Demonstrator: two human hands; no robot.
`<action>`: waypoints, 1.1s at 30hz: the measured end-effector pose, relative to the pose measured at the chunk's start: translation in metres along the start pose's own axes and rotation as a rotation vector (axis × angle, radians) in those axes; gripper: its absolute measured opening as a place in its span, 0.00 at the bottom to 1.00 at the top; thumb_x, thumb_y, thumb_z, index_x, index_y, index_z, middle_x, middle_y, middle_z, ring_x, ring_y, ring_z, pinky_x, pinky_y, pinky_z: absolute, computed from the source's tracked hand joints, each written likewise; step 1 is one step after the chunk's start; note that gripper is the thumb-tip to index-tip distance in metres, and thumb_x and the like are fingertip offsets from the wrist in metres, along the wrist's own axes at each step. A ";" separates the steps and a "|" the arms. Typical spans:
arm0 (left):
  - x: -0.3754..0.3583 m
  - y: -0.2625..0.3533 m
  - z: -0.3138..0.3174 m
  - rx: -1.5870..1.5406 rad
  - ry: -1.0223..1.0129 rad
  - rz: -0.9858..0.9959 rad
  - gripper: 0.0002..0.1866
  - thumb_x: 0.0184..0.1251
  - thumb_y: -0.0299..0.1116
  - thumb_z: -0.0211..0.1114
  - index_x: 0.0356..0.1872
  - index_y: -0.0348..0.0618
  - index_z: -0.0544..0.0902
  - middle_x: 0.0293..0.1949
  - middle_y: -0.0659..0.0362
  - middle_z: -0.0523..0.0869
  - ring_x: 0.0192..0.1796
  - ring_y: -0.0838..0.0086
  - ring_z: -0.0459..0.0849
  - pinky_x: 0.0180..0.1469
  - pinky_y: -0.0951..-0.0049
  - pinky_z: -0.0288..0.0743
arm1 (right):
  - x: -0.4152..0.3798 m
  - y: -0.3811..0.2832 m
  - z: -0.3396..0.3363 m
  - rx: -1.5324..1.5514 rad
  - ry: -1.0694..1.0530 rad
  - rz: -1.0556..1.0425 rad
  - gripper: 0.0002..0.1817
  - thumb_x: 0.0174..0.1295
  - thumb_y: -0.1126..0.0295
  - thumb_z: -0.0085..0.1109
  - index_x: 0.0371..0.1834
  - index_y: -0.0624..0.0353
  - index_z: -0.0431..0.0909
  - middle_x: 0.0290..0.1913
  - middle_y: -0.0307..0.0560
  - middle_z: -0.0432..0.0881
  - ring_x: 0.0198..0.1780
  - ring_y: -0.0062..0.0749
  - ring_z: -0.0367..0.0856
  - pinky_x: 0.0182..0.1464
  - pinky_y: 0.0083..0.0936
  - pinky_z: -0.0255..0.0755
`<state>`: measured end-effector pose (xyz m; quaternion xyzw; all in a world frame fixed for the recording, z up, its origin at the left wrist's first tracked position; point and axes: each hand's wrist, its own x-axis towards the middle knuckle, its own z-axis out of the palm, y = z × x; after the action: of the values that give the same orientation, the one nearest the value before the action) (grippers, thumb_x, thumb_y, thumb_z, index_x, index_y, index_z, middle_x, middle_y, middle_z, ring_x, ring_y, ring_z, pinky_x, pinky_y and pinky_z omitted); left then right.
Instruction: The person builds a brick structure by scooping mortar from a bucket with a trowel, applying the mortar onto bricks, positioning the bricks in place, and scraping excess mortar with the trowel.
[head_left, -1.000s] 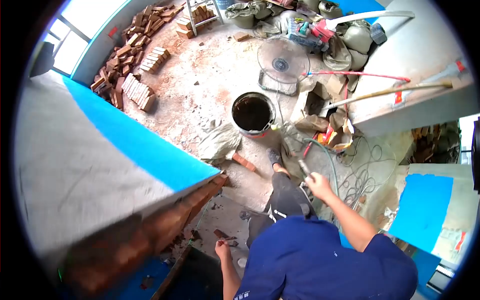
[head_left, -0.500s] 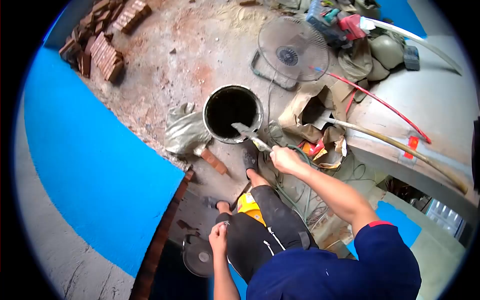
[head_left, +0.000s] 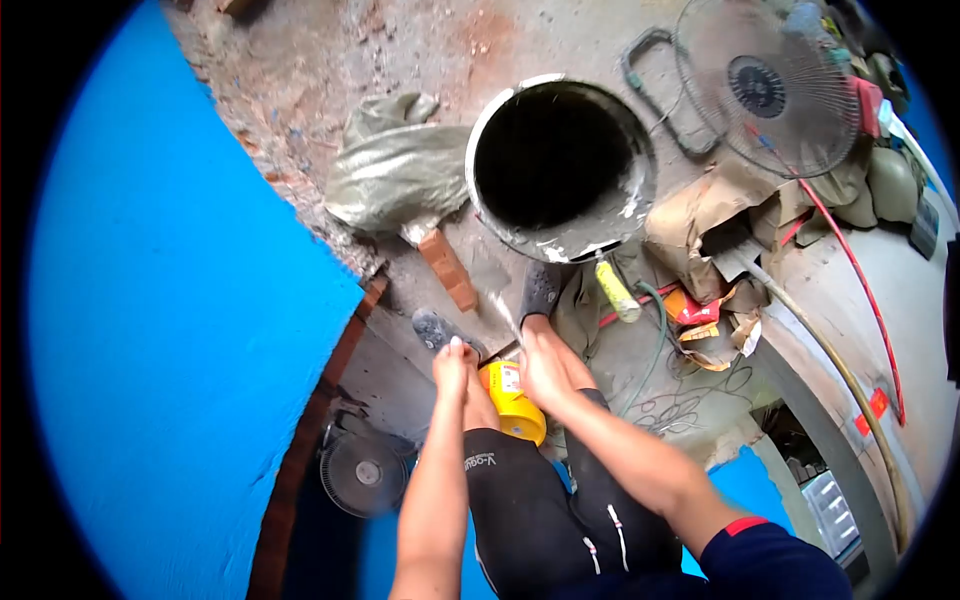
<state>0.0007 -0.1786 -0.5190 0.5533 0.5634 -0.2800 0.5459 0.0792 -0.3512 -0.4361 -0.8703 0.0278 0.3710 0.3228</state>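
Note:
My right hand (head_left: 545,372) is closed around the handle of a trowel (head_left: 503,312), its greyish blade smeared by motion and pointing away from me over the floor. My left hand (head_left: 452,370) is curled closed beside it, thumb up; whatever may be inside is hidden. Beyond both hands stands a large bucket (head_left: 643,185), dark inside, with grey mortar smears on its wall and rim. A yellow-handled tool (head_left: 617,292) hangs at the bucket's near rim. Between my legs sits a yellow tub (head_left: 516,408). A brick (head_left: 448,270) lies left of the trowel blade.
Left of the bucket lies a crumpled sack (head_left: 400,175). A fan (head_left: 757,88), a torn paper bag (head_left: 695,220) and a long wooden handle (head_left: 835,345) are on the right. Blue-painted surface (head_left: 180,300) fills the left; another fan (head_left: 367,473) sits below its brick edge.
My right hand has brought the trowel from over the bucket back toward my body. My left hand has moved forward, close to the right. The view has shifted, and the bucket appears larger.

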 end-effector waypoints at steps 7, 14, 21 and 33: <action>0.124 0.041 0.026 0.654 0.265 0.269 0.42 0.52 0.52 0.74 0.57 0.26 0.71 0.55 0.37 0.77 0.59 0.47 0.77 0.62 0.59 0.70 | 0.179 0.100 0.080 -0.239 0.117 -0.164 0.25 0.66 0.76 0.41 0.68 0.65 0.60 0.52 0.64 0.75 0.49 0.60 0.78 0.49 0.45 0.75; 0.196 0.024 0.064 0.441 0.340 0.146 0.41 0.51 0.40 0.77 0.57 0.29 0.61 0.49 0.34 0.81 0.54 0.44 0.82 0.57 0.55 0.75 | 0.185 0.146 0.111 -0.398 0.013 -0.006 0.14 0.68 0.72 0.43 0.53 0.65 0.70 0.46 0.63 0.77 0.46 0.59 0.78 0.47 0.49 0.73; 0.192 -0.008 0.020 0.232 0.119 0.360 0.32 0.49 0.32 0.73 0.56 0.34 0.69 0.48 0.43 0.83 0.53 0.51 0.82 0.58 0.60 0.74 | 0.049 -0.047 -0.121 -0.477 0.136 -0.365 0.28 0.55 0.67 0.68 0.57 0.66 0.72 0.54 0.55 0.76 0.54 0.51 0.76 0.56 0.38 0.72; 0.019 -0.023 0.011 -0.261 0.014 0.107 0.31 0.50 0.20 0.68 0.59 0.39 0.68 0.51 0.54 0.79 0.53 0.65 0.80 0.57 0.65 0.74 | 0.115 -0.063 -0.207 -0.873 -0.104 -0.277 0.08 0.56 0.72 0.52 0.33 0.68 0.73 0.29 0.58 0.81 0.25 0.49 0.84 0.28 0.43 0.79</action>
<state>-0.0133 -0.1876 -0.5459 0.5088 0.5685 -0.1709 0.6236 0.3106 -0.4002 -0.3714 -0.9006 -0.2637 0.3446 -0.0264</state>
